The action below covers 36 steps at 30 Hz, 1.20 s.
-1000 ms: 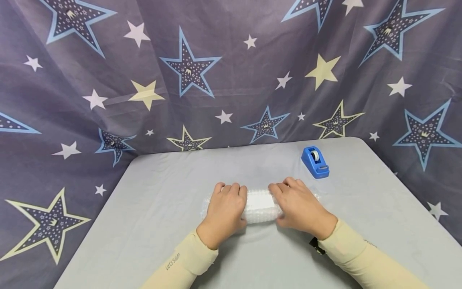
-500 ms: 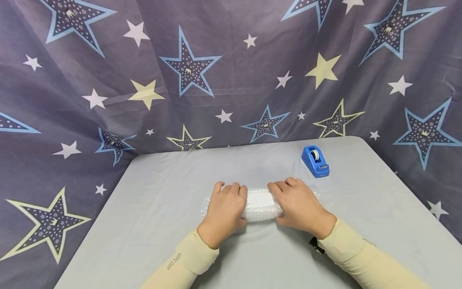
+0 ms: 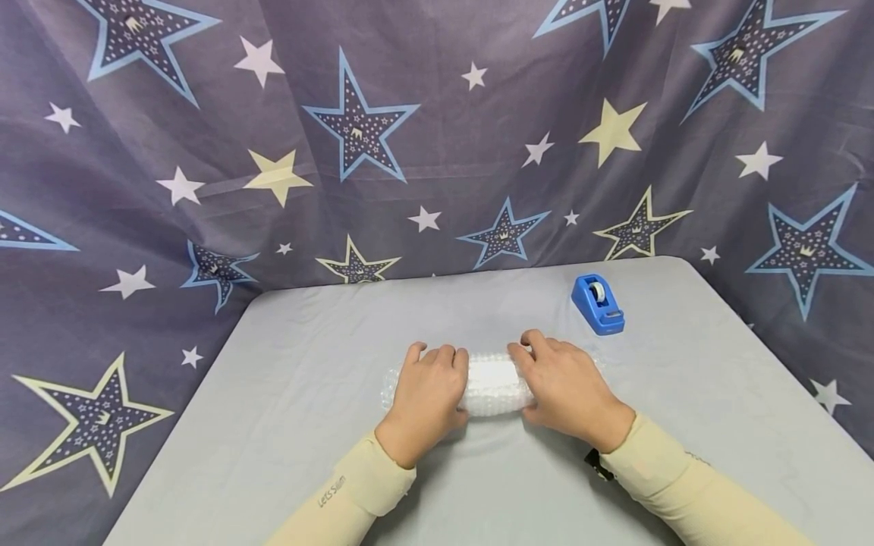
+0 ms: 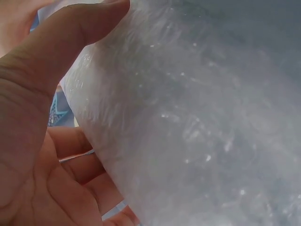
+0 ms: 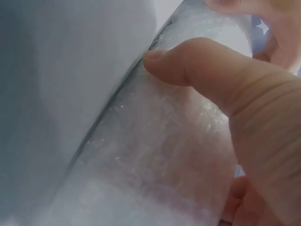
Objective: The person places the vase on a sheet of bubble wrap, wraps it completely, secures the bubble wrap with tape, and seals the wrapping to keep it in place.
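A roll of bubble wrap (image 3: pixel 493 385) lies crosswise on the table, with a smooth white patch showing through its middle. My left hand (image 3: pixel 426 394) grips its left part, thumb on the near side and fingers over the far side. On the right part my right hand (image 3: pixel 563 387) holds it the same way, its index finger slightly raised. In the left wrist view the clear bubble wrap (image 4: pixel 188 122) fills the space between thumb and fingers. The right wrist view has my thumb pressing the bubble wrap (image 5: pixel 155 141) close to the table surface. Whatever is inside the roll is hidden.
A blue tape dispenser (image 3: pixel 598 305) with a roll of tape stands at the back right of the grey cloth-covered table (image 3: pixel 307 364). Behind and beside the table hangs a dark curtain (image 3: pixel 437 136) printed with stars.
The right hand's index finger has lifted a little off the roll. The roll has turned or shifted very slightly away from me; the left hand stays in nearly the same place.
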### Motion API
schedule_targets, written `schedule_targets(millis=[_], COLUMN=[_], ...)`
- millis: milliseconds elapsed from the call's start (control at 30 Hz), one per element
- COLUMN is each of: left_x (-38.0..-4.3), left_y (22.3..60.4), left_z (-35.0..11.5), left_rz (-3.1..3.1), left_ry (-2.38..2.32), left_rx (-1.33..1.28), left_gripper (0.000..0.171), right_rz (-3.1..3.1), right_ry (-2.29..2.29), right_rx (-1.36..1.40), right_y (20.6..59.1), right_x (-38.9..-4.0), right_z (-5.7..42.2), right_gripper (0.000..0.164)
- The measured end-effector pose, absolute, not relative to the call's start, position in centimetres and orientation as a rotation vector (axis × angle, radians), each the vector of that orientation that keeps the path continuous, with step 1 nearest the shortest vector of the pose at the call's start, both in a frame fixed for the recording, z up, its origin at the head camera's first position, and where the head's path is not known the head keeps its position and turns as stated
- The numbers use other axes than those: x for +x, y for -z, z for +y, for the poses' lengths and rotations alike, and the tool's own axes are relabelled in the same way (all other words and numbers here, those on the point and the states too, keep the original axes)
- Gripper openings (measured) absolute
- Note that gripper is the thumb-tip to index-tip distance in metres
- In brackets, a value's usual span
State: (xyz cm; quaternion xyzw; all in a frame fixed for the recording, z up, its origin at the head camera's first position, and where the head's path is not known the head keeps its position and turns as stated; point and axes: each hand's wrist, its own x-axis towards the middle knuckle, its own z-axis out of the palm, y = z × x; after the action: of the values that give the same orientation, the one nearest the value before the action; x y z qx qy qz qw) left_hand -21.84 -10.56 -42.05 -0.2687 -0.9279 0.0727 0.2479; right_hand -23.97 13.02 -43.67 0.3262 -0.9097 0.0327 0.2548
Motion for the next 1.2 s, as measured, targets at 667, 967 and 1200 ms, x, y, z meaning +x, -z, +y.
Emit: schedule_targets(millis=[667,967,1200], left_x=[-22.9,-22.9,-23.0], left_y=[42.8,42.6,42.8], left_z=[-11.0,-11.0,-10.9], left_rz=[-2.562,-2.608,-2.614], left_ry=[-0.175,-0.172,-0.163], left_rx=[-0.763,-0.758,-0.752], left_gripper=[0.093,0.093,0.096], right_rz=[-2.441,-2.453,-2.445], right_ry=[-0.221,-0.256,-0.274], right_rx=[0.955,0.997,1.007], right_y=[43.7,43.4,43.6], right_x=[-24.6,-24.8,-24.8], right_z=[14.0,14.3,14.1], right_gripper=[0.073,0.073,0.07])
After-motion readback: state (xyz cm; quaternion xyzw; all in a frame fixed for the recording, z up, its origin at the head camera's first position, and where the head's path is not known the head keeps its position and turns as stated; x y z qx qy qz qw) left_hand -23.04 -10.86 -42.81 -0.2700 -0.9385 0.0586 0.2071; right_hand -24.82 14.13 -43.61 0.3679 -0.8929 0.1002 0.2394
